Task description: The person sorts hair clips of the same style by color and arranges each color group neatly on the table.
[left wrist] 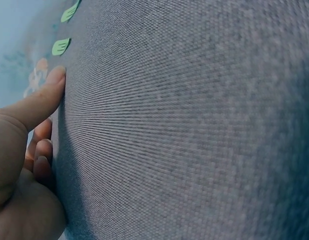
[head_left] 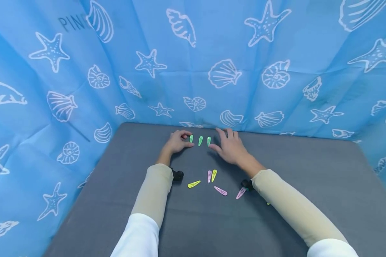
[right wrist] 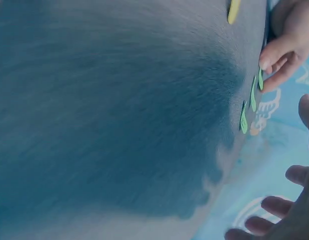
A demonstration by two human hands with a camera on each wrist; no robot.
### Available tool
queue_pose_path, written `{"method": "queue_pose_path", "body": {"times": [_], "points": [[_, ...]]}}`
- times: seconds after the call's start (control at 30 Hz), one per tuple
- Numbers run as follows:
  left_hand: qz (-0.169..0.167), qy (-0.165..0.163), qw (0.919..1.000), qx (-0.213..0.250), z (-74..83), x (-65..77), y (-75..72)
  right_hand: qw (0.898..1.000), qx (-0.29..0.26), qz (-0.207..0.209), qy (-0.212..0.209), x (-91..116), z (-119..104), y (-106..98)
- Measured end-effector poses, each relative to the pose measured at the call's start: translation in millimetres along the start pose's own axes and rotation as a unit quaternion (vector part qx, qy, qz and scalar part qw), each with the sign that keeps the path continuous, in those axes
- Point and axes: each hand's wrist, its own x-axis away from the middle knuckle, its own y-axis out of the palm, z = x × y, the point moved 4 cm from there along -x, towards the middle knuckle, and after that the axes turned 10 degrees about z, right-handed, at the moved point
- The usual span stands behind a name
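Three green snap hair clips stand side by side in a row near the table's far edge. At the row's left end, my left hand (head_left: 177,141) has its thumb and index finger at the two ends of the left green hair clip (head_left: 191,139), pinching it lengthwise. The middle green hair clip (head_left: 200,141) lies untouched. Beside the right green hair clip (head_left: 208,141) is my right hand (head_left: 233,148), its fingers spread and holding nothing. In the left wrist view, the left thumb (left wrist: 55,77) points toward two of the green clips.
Nearer on the grey table (head_left: 141,150) lie a yellow clip (head_left: 194,184), a pink clip (head_left: 209,176) beside another yellow clip (head_left: 214,175), and two more pink clips. A yellow piece (head_left: 268,203) peeks out by the right sleeve. A blue shell-patterned curtain (head_left: 193,71) borders the far edge.
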Motion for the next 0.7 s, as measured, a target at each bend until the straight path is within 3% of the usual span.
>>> {"method": "queue_pose_path", "body": {"times": [0.3, 0.7], "points": [[0.005, -0.019, 0.9998, -0.007, -1.1, 3.7, -2.6, 0.995, 0.079, 0.024, -0.054, 52, 14, -23], [0.0, -0.012, 0.9999, 0.0, 1.3, 1.3, 0.4, 0.995, 0.085, 0.041, -0.035, 120, 51, -55]]}}
